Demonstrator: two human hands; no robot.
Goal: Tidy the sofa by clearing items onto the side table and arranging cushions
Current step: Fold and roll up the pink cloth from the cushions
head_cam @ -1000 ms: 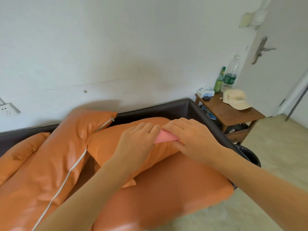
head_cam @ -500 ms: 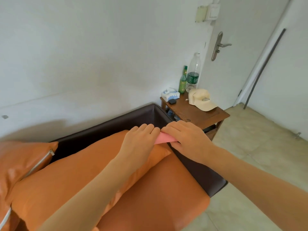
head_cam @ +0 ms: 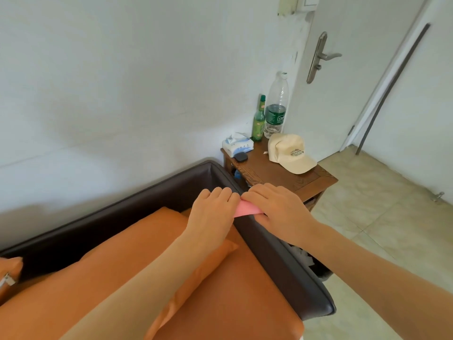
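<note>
Both hands hold a flat pink item (head_cam: 246, 208) over the dark brown sofa armrest (head_cam: 274, 251). My left hand (head_cam: 213, 212) grips its left end and my right hand (head_cam: 277, 208) covers its right end, so most of it is hidden. An orange cushion (head_cam: 117, 261) lies on the orange sofa seat (head_cam: 232, 303) under my left forearm. The wooden side table (head_cam: 311, 179) stands just beyond the armrest, past my hands.
On the side table sit a beige cap (head_cam: 290, 153), a tissue pack (head_cam: 237, 144), a small black object (head_cam: 240, 157), a green bottle (head_cam: 259, 121) and a clear water bottle (head_cam: 276, 106). A white door (head_cam: 355, 69) is behind. A bin (head_cam: 311, 263) stands beside the armrest.
The view has swung right and my hands have carried the pink item rightward, from over the cushion to above the armrest, closer to the side table.
</note>
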